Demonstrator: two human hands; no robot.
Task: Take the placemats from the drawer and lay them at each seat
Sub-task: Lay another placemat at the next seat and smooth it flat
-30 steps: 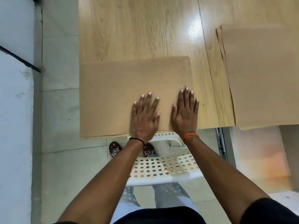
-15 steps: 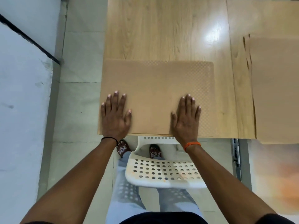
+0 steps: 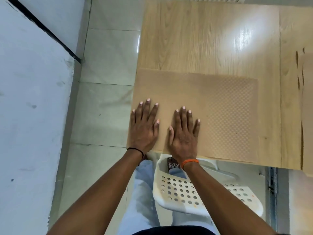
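Note:
A tan textured placemat (image 3: 220, 116) lies flat at the near left corner of the light wooden table (image 3: 203, 39), its left edge at the table's side edge. My left hand (image 3: 144, 126) rests palm down on the mat's near left corner, fingers spread. My right hand (image 3: 184, 133) lies flat on the mat just beside it, fingers apart. Neither hand grips anything. A stack of further tan placemats (image 3: 307, 107) shows at the right edge of the view, on the same table.
A white perforated plastic chair (image 3: 194, 192) stands below the table's near edge, right in front of my legs. Pale tiled floor (image 3: 105, 107) runs along the table's left side, bounded by a white wall (image 3: 30, 116). A metal drawer rail (image 3: 271, 180) hangs under the table at right.
My right hand slid left across the mat and now lies next to my left hand. The view has shifted left, so the mat and table appear further right.

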